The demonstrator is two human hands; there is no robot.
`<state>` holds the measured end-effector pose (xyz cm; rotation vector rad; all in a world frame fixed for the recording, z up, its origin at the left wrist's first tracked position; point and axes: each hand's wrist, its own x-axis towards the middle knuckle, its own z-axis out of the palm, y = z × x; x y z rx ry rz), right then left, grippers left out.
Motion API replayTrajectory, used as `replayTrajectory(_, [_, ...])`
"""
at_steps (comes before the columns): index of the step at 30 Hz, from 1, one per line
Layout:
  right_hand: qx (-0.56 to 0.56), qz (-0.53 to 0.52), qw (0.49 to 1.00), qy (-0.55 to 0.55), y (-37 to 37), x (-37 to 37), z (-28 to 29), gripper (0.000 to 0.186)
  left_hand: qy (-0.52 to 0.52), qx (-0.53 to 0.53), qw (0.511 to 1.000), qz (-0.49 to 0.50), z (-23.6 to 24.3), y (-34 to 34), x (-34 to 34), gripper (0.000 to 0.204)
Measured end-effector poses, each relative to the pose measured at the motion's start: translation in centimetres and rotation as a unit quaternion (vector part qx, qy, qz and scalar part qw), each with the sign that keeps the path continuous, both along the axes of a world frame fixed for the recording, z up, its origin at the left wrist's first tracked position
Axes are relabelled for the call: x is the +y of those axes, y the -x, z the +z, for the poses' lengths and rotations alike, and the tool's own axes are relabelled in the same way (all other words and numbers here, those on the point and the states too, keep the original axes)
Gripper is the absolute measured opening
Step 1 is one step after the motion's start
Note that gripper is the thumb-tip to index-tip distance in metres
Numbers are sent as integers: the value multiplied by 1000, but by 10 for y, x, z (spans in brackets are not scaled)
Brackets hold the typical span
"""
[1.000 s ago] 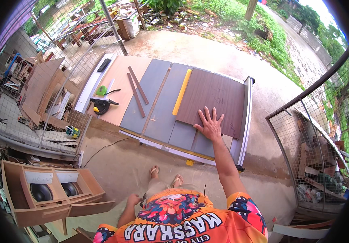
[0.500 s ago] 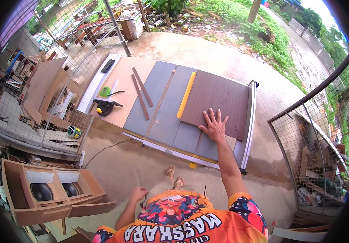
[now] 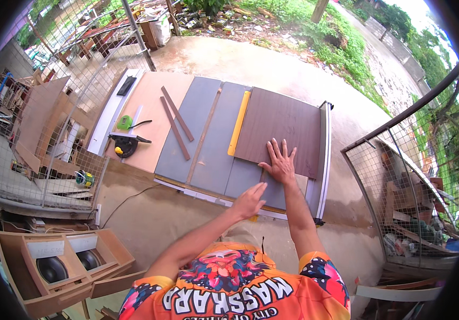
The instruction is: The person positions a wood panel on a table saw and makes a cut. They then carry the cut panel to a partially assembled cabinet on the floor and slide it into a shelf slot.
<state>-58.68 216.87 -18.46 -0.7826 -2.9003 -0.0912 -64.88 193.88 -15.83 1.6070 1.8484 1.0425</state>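
A dark brown wood-grain board (image 3: 288, 120) lies flat on a grey table saw top (image 3: 200, 114), between a yellow strip (image 3: 239, 124) on its left and a pale metal rail (image 3: 323, 154) on its right. My right hand (image 3: 280, 162) presses flat on the board near its front edge, fingers spread. Just left of it, my left hand (image 3: 251, 200) hovers over the table's front edge, fingers stretched out and close together, with nothing visible in it. Two thin brown wood strips (image 3: 175, 125) rest on the table's left part.
At the table's left end are a green tape measure (image 3: 125, 122) and a black mitre gauge (image 3: 124, 144). A wooden speaker cabinet (image 3: 64, 264) stands at the lower left. Wire mesh panels (image 3: 411, 176) flank the table on both sides. A cable (image 3: 128, 200) crosses the floor.
My left hand has come up from beside my body to the table's front edge, near my right hand. My right hand stays on the board. Marks seen on the board earlier do not show now.
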Motion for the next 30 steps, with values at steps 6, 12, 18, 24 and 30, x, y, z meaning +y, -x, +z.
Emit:
replayTrajectory(6, [3, -2, 1000, 14, -5, 10, -11, 89, -38, 98, 991, 84, -22, -4, 70, 69])
replayTrajectory(12, [10, 0, 1000, 6, -3, 18, -21, 87, 28, 166, 976, 137, -47, 8, 102, 76])
replayTrajectory(18, [32, 4, 999, -7, -9, 21, -25, 94, 26, 176, 965, 190, -49, 5, 116, 75])
replayTrajectory(24, [50, 10, 998, -27, -4, 25, -28, 72, -3, 222, 948, 228, -56, 1, 132, 72])
replayTrajectory(30, [56, 11, 998, -3, -4, 27, -29, 64, -30, 228, 942, 243, -54, -2, 138, 75])
